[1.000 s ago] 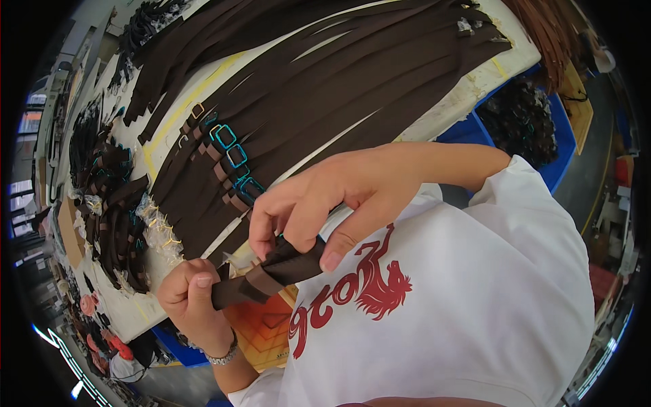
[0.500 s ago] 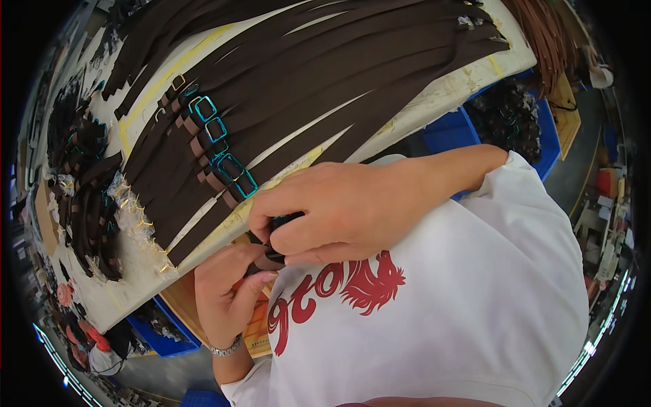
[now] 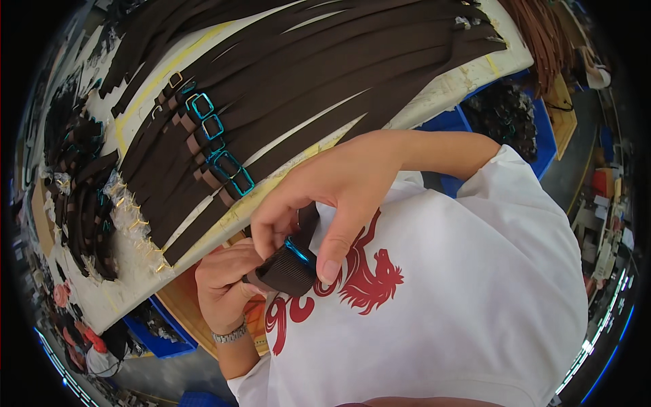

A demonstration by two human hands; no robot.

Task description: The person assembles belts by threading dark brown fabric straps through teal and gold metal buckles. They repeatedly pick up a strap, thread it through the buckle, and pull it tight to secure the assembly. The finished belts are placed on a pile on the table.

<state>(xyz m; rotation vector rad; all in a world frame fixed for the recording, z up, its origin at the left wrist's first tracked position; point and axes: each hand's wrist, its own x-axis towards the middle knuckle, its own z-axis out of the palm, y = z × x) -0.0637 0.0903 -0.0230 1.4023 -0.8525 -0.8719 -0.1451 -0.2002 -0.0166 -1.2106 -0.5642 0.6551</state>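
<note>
The left hand [image 3: 222, 279] and right hand [image 3: 333, 182] are gripping a dark brown, finely ribbed belt [image 3: 288, 274] bearing a glossy blue-edged buckle [image 3: 297, 250].

wht tbl [image 3: 122, 298] | dk brn straps [image 3: 325, 74], some w/ blue bckls [image 3: 207, 117] | clr plastic [image 3: 129, 211] nr L end

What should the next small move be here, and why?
I'd probably close the right hand more firmly on the strap, beside the blue buckle. The left hand pinches the strap, while the right thumb and fingers stand apart on either side of the buckle, so how firmly they hold it is unclear.
</note>
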